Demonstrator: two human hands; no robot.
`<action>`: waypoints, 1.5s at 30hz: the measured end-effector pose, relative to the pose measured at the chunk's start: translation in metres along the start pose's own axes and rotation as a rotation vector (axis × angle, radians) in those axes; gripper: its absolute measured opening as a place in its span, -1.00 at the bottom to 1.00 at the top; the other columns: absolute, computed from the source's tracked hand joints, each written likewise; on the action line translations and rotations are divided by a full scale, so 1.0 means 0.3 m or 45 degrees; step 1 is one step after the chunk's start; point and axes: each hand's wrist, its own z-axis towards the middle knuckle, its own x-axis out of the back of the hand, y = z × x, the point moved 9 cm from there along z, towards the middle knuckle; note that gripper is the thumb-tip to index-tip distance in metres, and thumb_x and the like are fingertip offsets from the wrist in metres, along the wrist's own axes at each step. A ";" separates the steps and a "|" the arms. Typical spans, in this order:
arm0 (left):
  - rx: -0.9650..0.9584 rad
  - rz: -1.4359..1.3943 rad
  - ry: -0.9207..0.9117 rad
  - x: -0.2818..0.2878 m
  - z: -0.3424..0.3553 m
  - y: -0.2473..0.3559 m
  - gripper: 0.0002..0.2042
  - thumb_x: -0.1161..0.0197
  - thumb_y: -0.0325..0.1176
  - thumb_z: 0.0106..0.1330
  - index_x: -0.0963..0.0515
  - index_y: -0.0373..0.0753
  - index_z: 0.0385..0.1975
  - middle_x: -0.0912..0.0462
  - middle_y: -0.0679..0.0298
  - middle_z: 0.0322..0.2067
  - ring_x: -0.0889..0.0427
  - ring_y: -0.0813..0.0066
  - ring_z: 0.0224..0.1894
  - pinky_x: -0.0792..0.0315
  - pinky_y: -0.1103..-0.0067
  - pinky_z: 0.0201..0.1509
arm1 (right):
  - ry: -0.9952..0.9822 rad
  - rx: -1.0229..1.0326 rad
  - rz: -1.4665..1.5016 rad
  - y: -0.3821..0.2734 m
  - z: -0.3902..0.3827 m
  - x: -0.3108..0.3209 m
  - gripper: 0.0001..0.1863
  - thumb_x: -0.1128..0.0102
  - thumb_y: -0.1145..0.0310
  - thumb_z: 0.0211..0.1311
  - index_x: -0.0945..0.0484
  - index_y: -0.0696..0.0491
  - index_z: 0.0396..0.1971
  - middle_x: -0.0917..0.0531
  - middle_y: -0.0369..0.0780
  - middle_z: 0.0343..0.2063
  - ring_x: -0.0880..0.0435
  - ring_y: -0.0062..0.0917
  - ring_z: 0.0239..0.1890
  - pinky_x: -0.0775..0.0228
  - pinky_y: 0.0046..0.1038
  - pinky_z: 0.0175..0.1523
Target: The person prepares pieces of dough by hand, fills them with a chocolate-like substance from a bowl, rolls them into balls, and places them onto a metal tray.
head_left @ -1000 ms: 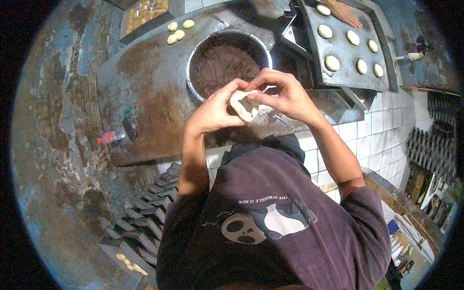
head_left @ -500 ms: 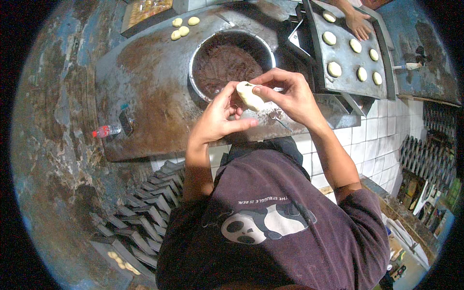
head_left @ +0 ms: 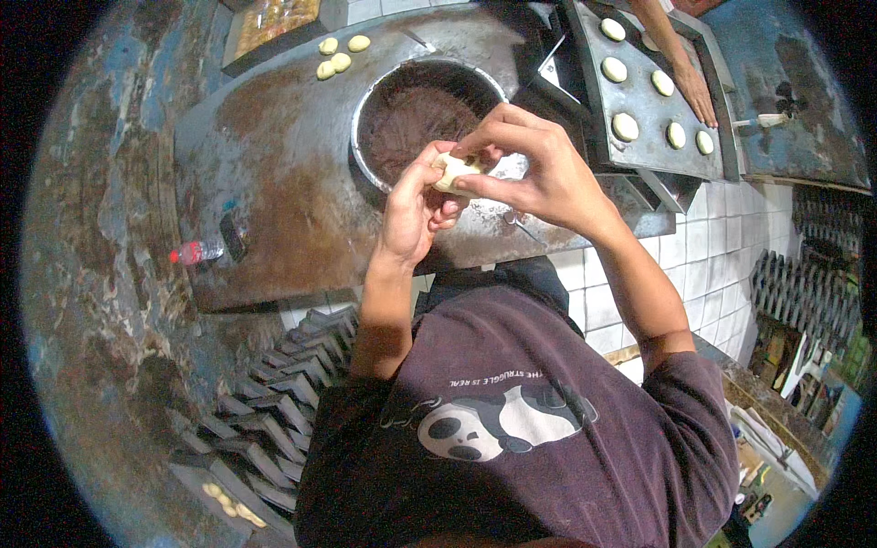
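Note:
Above the table's near edge, both my hands hold a small pale piece of dough [head_left: 451, 175] with a dark filling showing at its opening. My left hand [head_left: 411, 208] is closed around its left and lower side. The thumb and fingers of my right hand [head_left: 541, 173] pinch its upper right edge. Just beyond my hands stands a large round metal bowl [head_left: 357, 151] with a dark brown paste [head_left: 416, 119] inside. White flour-like smears and a thin metal utensil [head_left: 524, 227] lie on the table below my right hand.
At the right, a metal tray [head_left: 639, 100] carries several round dough pieces, with another person's hand [head_left: 698, 93] at its right side. Pale dough balls [head_left: 340, 61] sit at the table's far left. A red-capped bottle [head_left: 196, 252] lies nearer. Stacked trays [head_left: 274, 402] stand at lower left.
My fingers have drawn closer around the dough, and its opening looks more gathered. The other person's hand has moved down along the tray's right side, covering part of it.

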 end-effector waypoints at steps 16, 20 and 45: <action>-0.113 0.040 0.178 -0.097 0.054 0.022 -0.76 -0.10 -0.26 0.47 -0.49 -0.23 -0.01 -0.48 0.45 -0.44 -0.28 0.88 -0.56 -0.05 0.77 -0.66 | 0.187 0.145 0.071 0.043 -0.048 0.086 -0.57 -0.57 0.27 0.11 -0.76 -0.03 0.02 -0.68 -0.18 -0.20 -0.72 -0.47 -0.18 -0.57 -0.46 -0.11; -0.365 0.174 0.264 -0.184 0.075 0.103 -0.75 -0.18 -0.35 0.47 -0.44 -0.23 0.07 -0.52 0.42 -0.42 -0.39 0.83 -0.51 -0.22 0.79 -0.55 | 0.430 -0.291 0.670 0.229 -0.097 0.104 -0.75 -0.43 0.35 0.30 -0.77 0.14 -0.10 -0.76 -0.23 -0.20 -0.71 -0.63 -0.25 -0.57 -0.52 -0.13; -0.787 1.190 -0.211 -0.992 0.817 -0.218 -0.43 -0.43 -0.58 0.09 -0.31 -0.17 0.08 -0.71 0.15 -0.37 -0.78 0.31 -0.19 -0.56 0.46 -0.11 | 0.369 -0.293 0.152 0.480 -0.422 1.011 -0.42 -0.58 0.46 0.03 -0.65 0.08 0.14 -0.66 -0.21 0.11 -0.67 -0.46 0.13 -0.60 -0.40 0.16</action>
